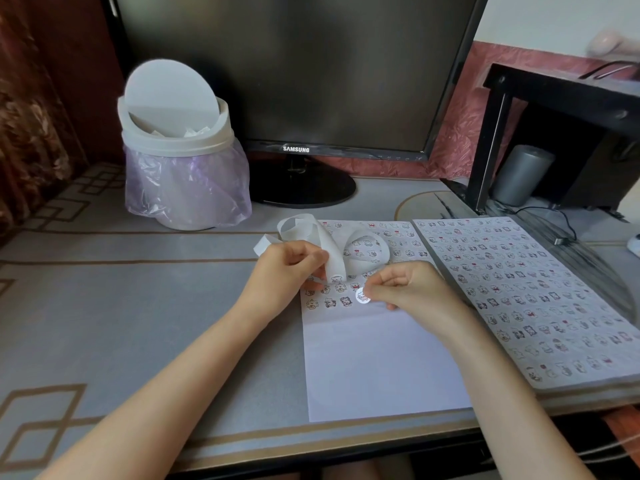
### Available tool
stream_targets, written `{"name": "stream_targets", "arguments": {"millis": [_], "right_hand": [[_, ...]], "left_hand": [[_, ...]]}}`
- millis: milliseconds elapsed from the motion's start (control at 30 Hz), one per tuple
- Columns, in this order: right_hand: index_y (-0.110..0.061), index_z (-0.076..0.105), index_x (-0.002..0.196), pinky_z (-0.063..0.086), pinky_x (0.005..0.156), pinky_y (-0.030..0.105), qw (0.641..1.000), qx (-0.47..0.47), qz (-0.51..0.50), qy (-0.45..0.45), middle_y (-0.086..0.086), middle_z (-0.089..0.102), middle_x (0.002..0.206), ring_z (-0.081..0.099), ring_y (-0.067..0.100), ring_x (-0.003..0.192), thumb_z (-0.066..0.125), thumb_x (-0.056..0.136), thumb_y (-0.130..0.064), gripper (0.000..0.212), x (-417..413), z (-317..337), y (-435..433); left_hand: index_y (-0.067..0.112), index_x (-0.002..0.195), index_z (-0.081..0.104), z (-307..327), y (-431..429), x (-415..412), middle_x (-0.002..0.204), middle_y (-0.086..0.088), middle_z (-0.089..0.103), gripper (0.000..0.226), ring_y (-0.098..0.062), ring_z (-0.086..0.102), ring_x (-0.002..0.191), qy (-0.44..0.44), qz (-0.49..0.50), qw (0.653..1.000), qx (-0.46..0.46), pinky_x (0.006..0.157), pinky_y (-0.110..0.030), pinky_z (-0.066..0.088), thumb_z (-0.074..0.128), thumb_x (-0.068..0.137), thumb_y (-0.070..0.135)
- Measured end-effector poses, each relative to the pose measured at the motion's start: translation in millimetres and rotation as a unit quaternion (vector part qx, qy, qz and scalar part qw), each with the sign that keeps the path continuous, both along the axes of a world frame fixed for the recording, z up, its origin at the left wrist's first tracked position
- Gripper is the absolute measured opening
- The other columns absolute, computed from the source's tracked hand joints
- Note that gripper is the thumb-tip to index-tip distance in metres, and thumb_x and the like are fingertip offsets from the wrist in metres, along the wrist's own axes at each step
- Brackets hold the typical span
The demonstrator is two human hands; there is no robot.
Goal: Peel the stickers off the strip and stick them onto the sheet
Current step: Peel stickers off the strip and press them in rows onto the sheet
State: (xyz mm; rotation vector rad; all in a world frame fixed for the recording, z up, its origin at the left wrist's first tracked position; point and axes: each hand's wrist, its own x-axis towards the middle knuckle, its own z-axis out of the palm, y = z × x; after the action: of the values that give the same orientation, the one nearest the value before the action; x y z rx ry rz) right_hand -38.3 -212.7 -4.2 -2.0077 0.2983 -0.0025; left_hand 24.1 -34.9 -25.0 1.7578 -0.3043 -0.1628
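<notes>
Your right hand (403, 287) is pinching a round sticker (362, 295) at its fingertips just over the sheet (381, 358), while your left hand (291, 268) grips the curly strip (332, 251) right beside it.

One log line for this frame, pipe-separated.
left hand: holds strip | right hand: pinches round sticker at sheet | sheet: upper rows filled, lower part bare

Bin (180, 147) left of monitor (298, 74); sheet (377, 358) before monitor.

A grey patterned worktop (121, 306) carries a dark monitor (294, 71), a lidded bin (176, 133) and a black shelf (561, 98) against a white wall (540, 15).
</notes>
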Motion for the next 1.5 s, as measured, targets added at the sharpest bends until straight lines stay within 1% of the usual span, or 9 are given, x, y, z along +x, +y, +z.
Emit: {"name": "stream_targets", "arguments": {"millis": [133,267,467,767,967,1100,1233,1400,1500], "right_hand": [[-0.006,0.072,0.08,0.036,0.047,0.008,1.0,-0.008,0.0,0.009,-0.003,0.059,0.057,0.045,0.003,0.047,0.073,0.076,-0.006,0.005,1.6,-1.7,-0.5],[-0.008,0.072,0.08,0.036,0.05,0.011,1.0,-0.024,0.002,0.014,0.003,0.065,0.069,0.048,0.007,0.056,0.073,0.075,-0.008,0.005,2.7,-3.4,-0.2],[-0.009,0.073,0.078,0.037,0.055,0.018,0.999,-0.038,0.002,0.01,0.006,0.067,0.073,0.051,0.008,0.059,0.073,0.074,-0.009,0.005,4.6,-6.9,-0.8],[-0.011,0.073,0.076,0.038,0.058,0.022,0.999,-0.039,0.006,0.011,0.004,0.067,0.07,0.052,0.009,0.059,0.073,0.073,-0.008,0.004,5.2,-8.4,-1.8],[-0.015,0.072,0.072,0.04,0.059,0.02,0.999,-0.043,0.006,0.002,-0.002,0.065,0.066,0.053,0.004,0.058,0.072,0.075,-0.009,0.007,4.2,-9.1,-1.5],[-0.015,0.072,0.073,0.04,0.06,0.022,0.999,-0.046,0.002,-0.002,-0.001,0.065,0.067,0.054,0.006,0.058,0.073,0.074,-0.01,0.006,5.0,-9.9,-0.7],[-0.012,0.071,0.076,0.04,0.058,0.021,0.999,-0.048,0.008,-0.007,0.0,0.064,0.068,0.053,0.006,0.059,0.072,0.076,-0.008,0.004,3.1,-9.0,0.4],[-0.017,0.068,0.07,0.041,0.06,0.023,0.998,-0.058,0.005,-0.016,-0.002,0.064,0.065,0.054,0.006,0.058,0.071,0.076,-0.007,0.012,3.7,-11.3,2.1],[-0.017,0.068,0.07,0.04,0.059,0.023,0.998,-0.061,0.004,-0.022,-0.005,0.063,0.061,0.052,0.003,0.054,0.071,0.075,-0.007,0.012,4.6,-13.7,2.2]], "left_hand": [[0.006,0.08,0.069,-0.2,0.1,0.1,0.082,-0.01,0.072,0.021,-0.03,0.068,0.087,0.003,-0.001,1.0,-0.003,0.089,-0.047,0.052,0.057,0.092,0.018],[0.006,0.08,0.069,-0.7,0.0,0.8,0.082,-0.01,0.072,0.021,-0.031,0.068,0.087,0.003,-0.002,1.0,-0.002,0.089,-0.048,0.053,0.057,0.092,0.019],[0.009,0.078,0.07,-1.5,0.4,1.3,0.082,-0.007,0.072,0.021,-0.029,0.068,0.087,0.001,-0.002,1.0,0.0,0.089,-0.047,0.053,0.058,0.092,0.02],[0.009,0.078,0.07,-3.0,0.9,2.2,0.08,-0.007,0.072,0.021,-0.029,0.068,0.087,0.001,-0.004,1.0,0.002,0.089,-0.047,0.053,0.058,0.092,0.02],[0.009,0.079,0.069,-0.3,0.1,-0.2,0.075,-0.003,0.07,0.02,-0.016,0.068,0.075,0.003,-0.009,1.0,0.0,0.088,-0.041,0.055,0.057,0.093,0.017],[0.009,0.079,0.068,0.2,-0.2,-0.7,0.075,-0.004,0.07,0.02,-0.017,0.068,0.075,0.001,-0.011,1.0,0.004,0.088,-0.04,0.055,0.057,0.093,0.018],[0.008,0.079,0.069,-1.1,0.5,-0.1,0.076,-0.005,0.071,0.02,-0.023,0.069,0.08,0.004,-0.006,1.0,0.007,0.089,-0.042,0.054,0.058,0.092,0.019],[0.012,0.077,0.069,-1.6,0.7,0.3,0.07,0.002,0.069,0.019,-0.019,0.068,0.077,0.001,-0.01,1.0,0.018,0.088,-0.043,0.054,0.058,0.091,0.019],[0.011,0.078,0.069,-1.3,0.9,0.1,0.072,-0.001,0.07,0.019,-0.02,0.069,0.079,0.001,-0.01,1.0,0.017,0.089,-0.043,0.054,0.058,0.092,0.019]]}}
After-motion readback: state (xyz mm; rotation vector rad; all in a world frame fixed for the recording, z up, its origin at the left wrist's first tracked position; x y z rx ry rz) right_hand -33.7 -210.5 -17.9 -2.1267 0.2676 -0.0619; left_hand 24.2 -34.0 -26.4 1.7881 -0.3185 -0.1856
